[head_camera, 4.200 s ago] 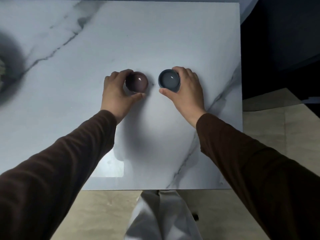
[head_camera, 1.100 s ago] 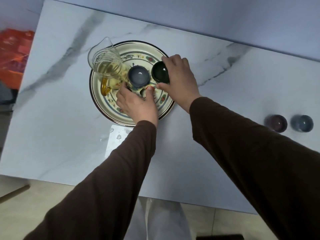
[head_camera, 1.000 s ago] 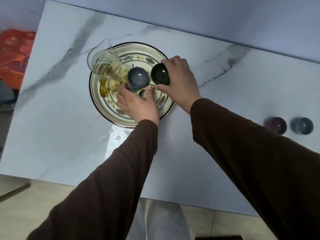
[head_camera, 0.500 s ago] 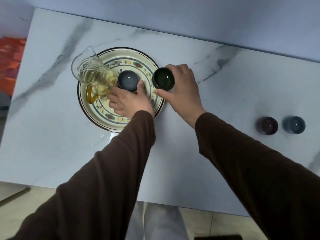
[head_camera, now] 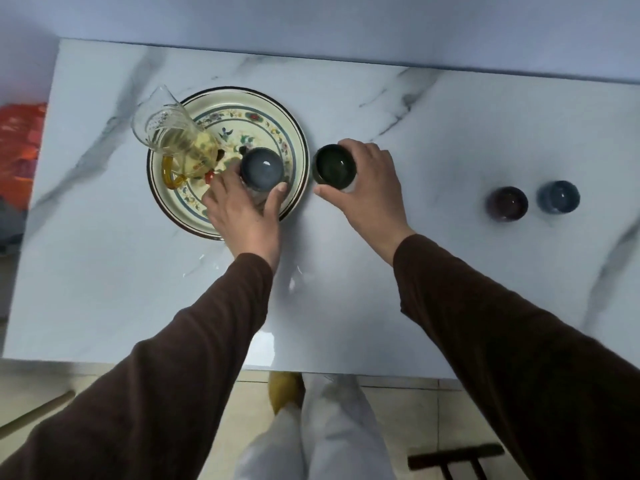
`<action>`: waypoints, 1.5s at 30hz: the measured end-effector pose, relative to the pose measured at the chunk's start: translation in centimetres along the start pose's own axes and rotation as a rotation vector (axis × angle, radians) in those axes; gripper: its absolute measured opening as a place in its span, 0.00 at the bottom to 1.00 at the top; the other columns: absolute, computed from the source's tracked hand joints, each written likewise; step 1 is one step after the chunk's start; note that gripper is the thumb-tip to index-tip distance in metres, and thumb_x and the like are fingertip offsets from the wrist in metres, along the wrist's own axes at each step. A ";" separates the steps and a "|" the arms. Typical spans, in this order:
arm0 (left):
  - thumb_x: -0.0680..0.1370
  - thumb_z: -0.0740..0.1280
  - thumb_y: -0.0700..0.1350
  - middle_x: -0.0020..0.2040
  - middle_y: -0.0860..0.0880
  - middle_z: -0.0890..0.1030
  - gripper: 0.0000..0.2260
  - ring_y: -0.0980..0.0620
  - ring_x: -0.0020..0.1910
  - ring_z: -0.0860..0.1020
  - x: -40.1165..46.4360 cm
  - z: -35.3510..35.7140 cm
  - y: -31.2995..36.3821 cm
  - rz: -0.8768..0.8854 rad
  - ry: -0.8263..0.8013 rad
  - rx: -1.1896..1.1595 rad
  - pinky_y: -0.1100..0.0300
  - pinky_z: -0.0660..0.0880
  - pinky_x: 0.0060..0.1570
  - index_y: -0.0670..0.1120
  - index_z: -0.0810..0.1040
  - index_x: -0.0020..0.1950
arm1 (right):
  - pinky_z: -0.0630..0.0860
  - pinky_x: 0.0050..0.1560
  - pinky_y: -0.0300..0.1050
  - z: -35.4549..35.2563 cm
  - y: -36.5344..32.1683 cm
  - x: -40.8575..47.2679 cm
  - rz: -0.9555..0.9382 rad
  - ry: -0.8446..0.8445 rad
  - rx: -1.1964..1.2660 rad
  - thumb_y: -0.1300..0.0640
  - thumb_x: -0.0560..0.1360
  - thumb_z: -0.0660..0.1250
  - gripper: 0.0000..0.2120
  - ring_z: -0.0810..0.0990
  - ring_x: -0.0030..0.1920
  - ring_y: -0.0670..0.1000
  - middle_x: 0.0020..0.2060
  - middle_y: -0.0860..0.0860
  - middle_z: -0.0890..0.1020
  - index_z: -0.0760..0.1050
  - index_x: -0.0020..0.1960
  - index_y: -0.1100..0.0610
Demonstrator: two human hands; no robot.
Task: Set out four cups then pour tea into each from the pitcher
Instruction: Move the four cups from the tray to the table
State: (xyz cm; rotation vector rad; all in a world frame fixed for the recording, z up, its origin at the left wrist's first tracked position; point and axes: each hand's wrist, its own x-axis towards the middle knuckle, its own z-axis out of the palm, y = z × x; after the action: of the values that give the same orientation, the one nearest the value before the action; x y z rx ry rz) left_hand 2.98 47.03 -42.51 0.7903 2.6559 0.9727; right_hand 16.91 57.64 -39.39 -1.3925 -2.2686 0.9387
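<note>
My left hand [head_camera: 242,209] grips a grey-blue cup [head_camera: 262,169] above the right part of the floral plate [head_camera: 252,109]. A dark green cup [head_camera: 335,167] is held by my right hand [head_camera: 370,192] just past the plate's right rim, over the marble table [head_camera: 381,289]. The glass pitcher [head_camera: 173,140] with yellow tea stands on the plate's left side. At the table's right, a dark purple cup [head_camera: 508,203] and a blue cup [head_camera: 558,197] stand side by side.
An orange-red object [head_camera: 20,147] lies beyond the table's left edge. A wall runs along the table's far edge. Below the near edge are tiled floor, my white trousers [head_camera: 311,445] and a dark stool [head_camera: 457,459].
Both hands have carried their cups rightward from the middle of the plate; the green cup has gone past the plate's rim. The pitcher has stayed put.
</note>
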 end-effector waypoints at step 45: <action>0.74 0.70 0.61 0.60 0.47 0.76 0.27 0.42 0.59 0.70 -28.0 18.7 15.1 0.382 -0.400 0.112 0.51 0.68 0.59 0.47 0.73 0.67 | 0.70 0.59 0.46 -21.4 31.2 -15.5 0.200 0.043 -0.159 0.45 0.68 0.75 0.31 0.70 0.60 0.54 0.58 0.51 0.76 0.71 0.66 0.54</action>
State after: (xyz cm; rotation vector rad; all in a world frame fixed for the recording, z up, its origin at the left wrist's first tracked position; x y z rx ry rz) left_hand 39.37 51.40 -46.80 1.3908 2.2701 0.6526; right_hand 57.35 61.54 -43.71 -1.7161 -2.2450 0.7909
